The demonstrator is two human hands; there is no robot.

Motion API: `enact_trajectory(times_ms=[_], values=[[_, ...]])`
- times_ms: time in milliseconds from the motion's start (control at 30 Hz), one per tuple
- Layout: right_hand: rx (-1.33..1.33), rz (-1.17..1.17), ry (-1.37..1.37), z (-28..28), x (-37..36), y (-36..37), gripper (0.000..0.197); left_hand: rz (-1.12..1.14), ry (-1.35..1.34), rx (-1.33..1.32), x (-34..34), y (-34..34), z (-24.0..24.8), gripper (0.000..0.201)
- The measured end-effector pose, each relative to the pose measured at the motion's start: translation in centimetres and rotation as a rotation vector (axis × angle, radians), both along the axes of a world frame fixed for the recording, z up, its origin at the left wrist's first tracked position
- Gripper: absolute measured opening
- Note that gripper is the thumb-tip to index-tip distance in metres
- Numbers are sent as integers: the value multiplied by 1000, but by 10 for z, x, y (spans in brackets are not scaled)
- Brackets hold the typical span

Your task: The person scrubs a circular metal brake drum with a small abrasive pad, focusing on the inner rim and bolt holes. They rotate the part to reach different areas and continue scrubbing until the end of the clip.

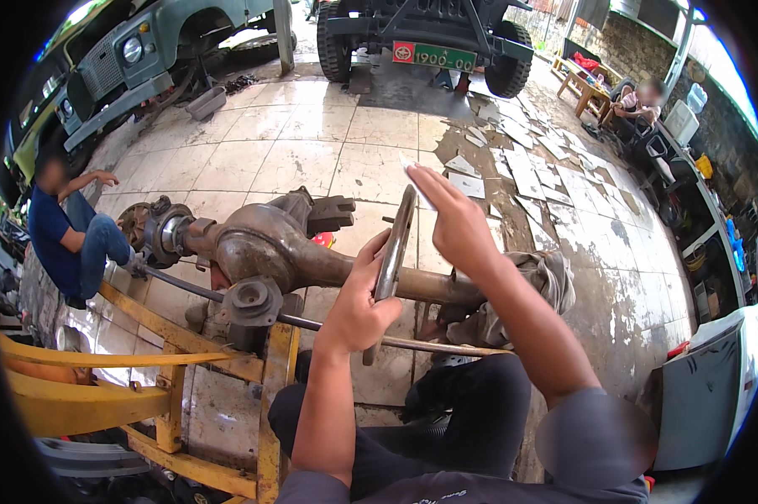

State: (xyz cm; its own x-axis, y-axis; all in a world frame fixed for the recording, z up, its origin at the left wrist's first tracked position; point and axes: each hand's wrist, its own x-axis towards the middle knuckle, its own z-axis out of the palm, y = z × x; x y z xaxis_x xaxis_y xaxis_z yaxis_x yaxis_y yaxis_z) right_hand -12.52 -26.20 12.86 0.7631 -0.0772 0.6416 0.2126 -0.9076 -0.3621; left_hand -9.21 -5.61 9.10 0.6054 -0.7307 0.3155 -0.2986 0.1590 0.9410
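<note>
My left hand (359, 304) grips a flat metal piece (393, 252), round or ring-like and seen nearly edge-on, held upright above my lap. Close to its upper edge is my right hand (456, 227), raised with the fingers straight and together. A thin white sheet (421, 189) shows under those fingers; its kind is unclear. Beyond both hands lies a greasy axle housing (257, 244) with a bulging middle. In front of it runs a long metal shaft (312, 324), with a thick metal flange (253, 301) near its middle. Grey cloth (542, 286) bunches by the housing's right end.
A yellow metal frame (173, 403) stands at the near left. Beyond it a person in a blue shirt (51, 235) sits by the axle's hub. Two vehicles stand at the back, with broken tiles (526, 172) on the floor. A pale cabinet (706, 399) is at right.
</note>
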Motion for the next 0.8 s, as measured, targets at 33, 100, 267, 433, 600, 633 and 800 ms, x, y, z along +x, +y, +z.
enact_trajectory(times_ms=[33,100,267,433,600,633,800], values=[[-125,58,-29,-3,-7,7,59,-13,-3,4,2,0,-3,77],[-308,136,1,-11,-15,19,58,-2,39,8,4,2,-5,76],[-28,-13,204,7,5,-12,59,-7,56,9,0,-2,4,74],[-218,55,100,-8,-9,15,70,2,67,54,2,2,-4,75],[131,-61,205,-10,7,-18,71,2,107,-9,4,1,3,75],[157,-36,121,-18,0,-6,71,1,129,-2,5,5,1,74],[-188,165,-160,-54,-18,45,73,-9,221,-16,7,6,-7,71]])
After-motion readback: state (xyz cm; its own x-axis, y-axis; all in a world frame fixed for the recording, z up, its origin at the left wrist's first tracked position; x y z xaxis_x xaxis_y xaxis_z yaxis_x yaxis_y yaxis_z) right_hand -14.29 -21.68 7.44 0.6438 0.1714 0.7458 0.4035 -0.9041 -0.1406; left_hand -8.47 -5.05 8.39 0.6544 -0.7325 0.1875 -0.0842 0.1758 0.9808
